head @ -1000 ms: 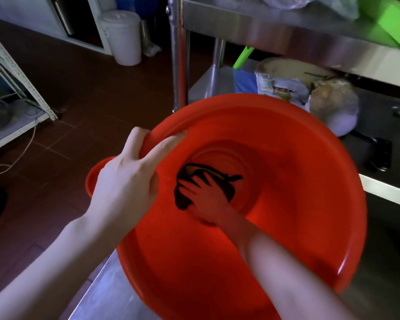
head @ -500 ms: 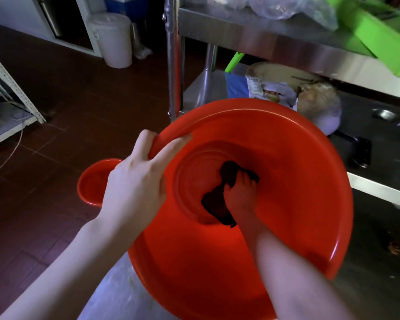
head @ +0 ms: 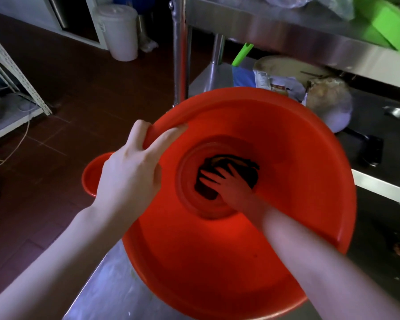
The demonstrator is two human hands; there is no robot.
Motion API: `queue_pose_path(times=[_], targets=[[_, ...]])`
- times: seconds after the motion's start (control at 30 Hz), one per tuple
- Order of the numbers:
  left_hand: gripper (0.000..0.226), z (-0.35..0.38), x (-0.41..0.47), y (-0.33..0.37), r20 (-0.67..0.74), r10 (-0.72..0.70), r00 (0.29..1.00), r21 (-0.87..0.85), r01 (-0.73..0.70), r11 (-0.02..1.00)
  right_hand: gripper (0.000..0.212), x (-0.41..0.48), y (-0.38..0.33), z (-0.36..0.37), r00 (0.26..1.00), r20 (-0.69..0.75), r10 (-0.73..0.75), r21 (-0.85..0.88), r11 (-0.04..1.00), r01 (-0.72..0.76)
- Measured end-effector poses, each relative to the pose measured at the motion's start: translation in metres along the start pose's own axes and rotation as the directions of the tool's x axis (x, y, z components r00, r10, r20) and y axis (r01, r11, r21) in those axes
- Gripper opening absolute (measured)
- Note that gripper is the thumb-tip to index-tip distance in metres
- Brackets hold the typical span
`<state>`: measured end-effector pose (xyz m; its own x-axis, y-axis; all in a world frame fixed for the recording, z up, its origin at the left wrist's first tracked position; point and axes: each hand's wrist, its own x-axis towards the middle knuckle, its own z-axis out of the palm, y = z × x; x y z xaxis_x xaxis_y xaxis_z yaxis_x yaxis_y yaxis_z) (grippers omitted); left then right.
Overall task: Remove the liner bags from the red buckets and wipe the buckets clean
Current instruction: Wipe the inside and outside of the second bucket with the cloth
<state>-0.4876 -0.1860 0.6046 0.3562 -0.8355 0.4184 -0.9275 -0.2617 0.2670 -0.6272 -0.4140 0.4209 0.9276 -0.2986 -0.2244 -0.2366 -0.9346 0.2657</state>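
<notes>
The wiping step is going on: no liner is showing in the red bucket (head: pixel 206 262) at frame centre. The left hand (head: pixel 129 179) is gripping its rim at centre left, while the right hand (head: pixel 231 188) is pressing a dark cloth (head: pixel 243 166), fingers spread flat, against the bucket's floor. Next, I'd say, the cloth needs sweeping up the walls. The printed packet (head: pixel 280 83) at upper right is too blurred to read.

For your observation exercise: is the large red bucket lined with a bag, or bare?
Bare: the red bucket shows plain plastic walls and base; only a dark cloth lies inside, under the right hand.
</notes>
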Motion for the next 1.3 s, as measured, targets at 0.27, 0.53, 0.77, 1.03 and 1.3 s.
queue_pose_path(times=[0.27, 0.53, 0.77, 1.03, 1.3], targets=[[0.082, 0.001, -0.001, -0.005, 0.002, -0.009, 1.000, -0.003, 0.009, 1.000, 0.033, -0.020, -0.034, 0.011, 0.935, 0.137, -0.328, -0.381, 0.853, 0.355], [0.079, 0.002, -0.004, -0.004, -0.002, -0.002, 1.000, 0.015, 0.002, 1.000, 0.050, 0.051, -0.029, -0.036, 0.998, -0.046, -0.036, 0.061, 0.997, 0.039], [0.080, 0.002, -0.002, -0.003, -0.011, -0.010, 1.000, 0.002, 0.010, 1.000, 0.067, -0.019, 0.025, -0.013, 0.939, 0.026, 0.343, 0.155, 0.926, -0.343], [0.079, 0.001, -0.004, -0.003, -0.035, 0.000, 0.999, -0.005, 0.000, 1.000, 0.059, -0.036, -0.026, 0.011, 0.951, 0.294, -0.095, -0.041, 0.993, 0.112], [0.079, 0.003, -0.013, -0.009, -0.041, -0.059, 0.997, 0.002, 0.059, 0.998, 0.041, 0.017, -0.052, -0.012, 0.968, 0.059, -0.245, -0.142, 0.958, 0.251]])
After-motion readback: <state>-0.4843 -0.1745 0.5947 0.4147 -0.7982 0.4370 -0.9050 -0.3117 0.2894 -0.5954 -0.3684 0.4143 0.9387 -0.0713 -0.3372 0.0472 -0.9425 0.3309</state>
